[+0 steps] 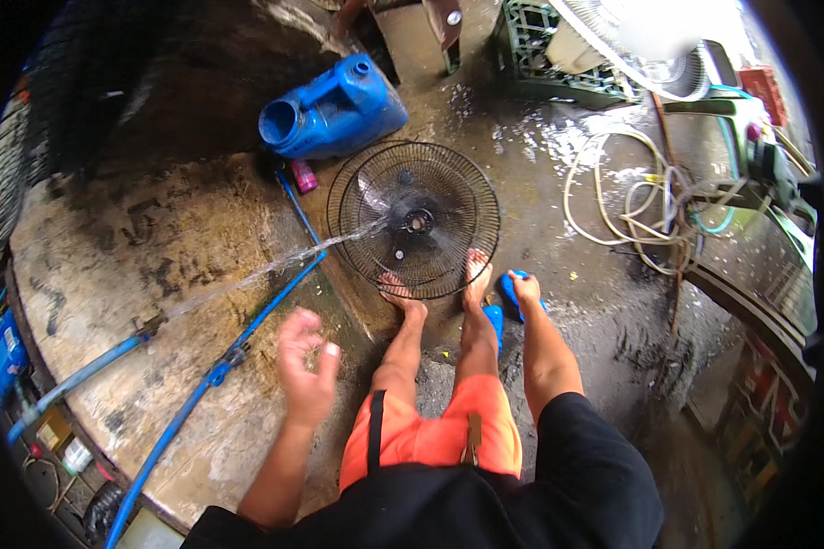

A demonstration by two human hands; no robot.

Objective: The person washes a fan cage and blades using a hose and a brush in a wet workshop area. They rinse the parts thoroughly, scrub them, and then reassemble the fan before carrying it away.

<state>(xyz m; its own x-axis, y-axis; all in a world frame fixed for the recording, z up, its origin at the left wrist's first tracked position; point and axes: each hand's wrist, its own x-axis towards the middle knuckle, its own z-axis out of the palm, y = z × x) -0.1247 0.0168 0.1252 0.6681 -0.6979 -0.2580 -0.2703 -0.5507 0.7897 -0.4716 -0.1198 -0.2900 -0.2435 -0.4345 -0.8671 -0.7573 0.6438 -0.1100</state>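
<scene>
A round black wire fan guard (362, 252) lies in front of my bare feet, its near rim at my toes. Water jets onto its middle from a light-blue hose (92, 371) at the left. My left hand (305, 371) is raised over the concrete slab, holding nothing, fingers apart and somewhat blurred. My right hand (525, 291) hangs low beside my right shin, directly over a blue thing (514, 276) that is partly hidden and looks like a slipper. Whether the fingers grip it does not show. Another blue slipper (493, 322) is close beside it.
A blue jerrycan (348, 114) lies on its side beyond the guard, near a small pink container (304, 176). A darker blue pipe (188, 407) crosses the concrete slab (146, 233). At the right are a coiled pale hose (604, 240), a green crate (522, 46) and another fan guard (687, 78).
</scene>
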